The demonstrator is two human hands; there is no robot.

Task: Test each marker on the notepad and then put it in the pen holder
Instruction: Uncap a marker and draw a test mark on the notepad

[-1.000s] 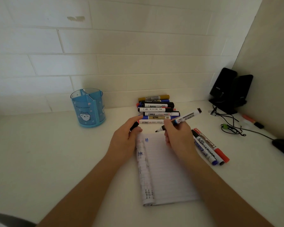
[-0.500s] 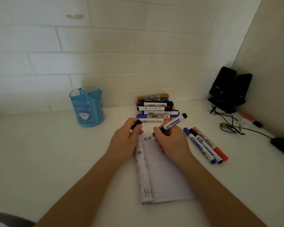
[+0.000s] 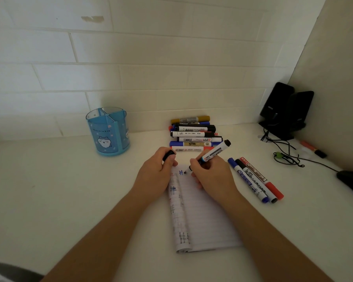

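My right hand (image 3: 212,176) grips the uncapped marker (image 3: 212,154), tip down at the top of the notepad (image 3: 208,220). My left hand (image 3: 155,176) pinches the black cap (image 3: 168,155) at the pad's left edge. The blue pen holder (image 3: 108,132) stands well apart on the left.

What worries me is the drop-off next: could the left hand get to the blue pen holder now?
Probably yes: the pen holder stands up-left of the left hand, bare table between, though that hand holds a black cap.
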